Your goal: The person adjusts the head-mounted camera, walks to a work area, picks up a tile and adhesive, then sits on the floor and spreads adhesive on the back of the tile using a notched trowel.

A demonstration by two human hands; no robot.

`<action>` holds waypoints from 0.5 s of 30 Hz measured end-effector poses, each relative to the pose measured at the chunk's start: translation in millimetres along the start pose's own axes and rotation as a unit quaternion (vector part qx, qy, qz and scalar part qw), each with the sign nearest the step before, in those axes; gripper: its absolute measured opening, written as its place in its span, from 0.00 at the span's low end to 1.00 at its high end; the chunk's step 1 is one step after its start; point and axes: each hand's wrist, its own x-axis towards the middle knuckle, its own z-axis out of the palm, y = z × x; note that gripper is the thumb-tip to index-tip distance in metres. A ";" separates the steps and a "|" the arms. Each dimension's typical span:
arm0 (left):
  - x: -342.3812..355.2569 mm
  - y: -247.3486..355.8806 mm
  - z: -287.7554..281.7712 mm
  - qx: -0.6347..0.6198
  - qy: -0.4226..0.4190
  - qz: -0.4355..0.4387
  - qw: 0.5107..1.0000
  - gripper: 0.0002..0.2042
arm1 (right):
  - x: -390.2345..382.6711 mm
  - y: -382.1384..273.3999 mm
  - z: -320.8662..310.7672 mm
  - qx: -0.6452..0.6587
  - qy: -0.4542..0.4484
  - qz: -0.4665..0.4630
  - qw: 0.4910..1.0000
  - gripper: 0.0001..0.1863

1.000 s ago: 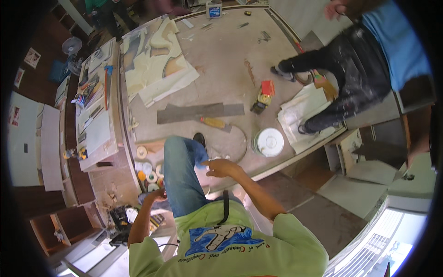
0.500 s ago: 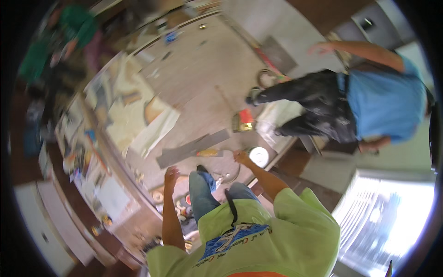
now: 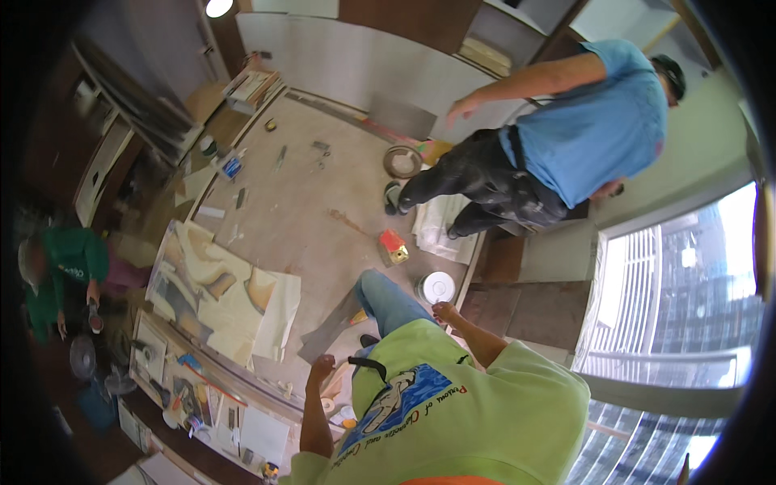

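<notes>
My left hand (image 3: 322,369) hangs low beside my body with its fingers curled in, and nothing shows in it. Forward to the right, my right hand (image 3: 444,313) also has bent fingers and seems to hold nothing. Just beyond it stands a white round bucket (image 3: 437,288) with its lid on; a small gap shows between them. My raised knee partly covers a grey flat strip (image 3: 327,333) on the dusty boards. The yellow handle (image 3: 358,318) of a tool pokes out beside my leg. Farther ahead sits a small can (image 3: 394,248) with something red on top.
A co-worker in a blue shirt (image 3: 586,133) stands ahead right on a white sheet (image 3: 436,238). Another person in green (image 3: 81,259) is at far left. Stained cloth (image 3: 279,315) covers boards at left, beside a tool-strewn bench (image 3: 263,436). A bright window (image 3: 671,283) fills the right.
My view has swung and my knee has stepped forward over the grey strip. My left hand sits lower in the picture. The blue-shirted co-worker's arm reaches farther left.
</notes>
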 end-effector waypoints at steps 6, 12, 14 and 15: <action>91.0 41.8 -60.4 0.079 0.099 0.006 0.992 0.07 | 96.3 -19.8 55.3 -0.319 -0.017 -0.156 0.935 0.14; 143.1 168.1 -122.4 -0.110 0.166 -0.061 0.978 0.16 | 288.0 -143.4 100.7 -0.344 -0.126 -0.275 0.889 0.16; 167.1 210.9 -153.5 -0.103 0.125 -0.130 0.978 0.14 | 332.1 -229.3 106.7 -0.349 -0.144 -0.362 0.852 0.16; 181.6 229.5 -172.5 -0.082 0.130 -0.098 0.983 0.15 | 344.3 -277.7 102.6 -0.439 -0.151 -0.414 0.783 0.13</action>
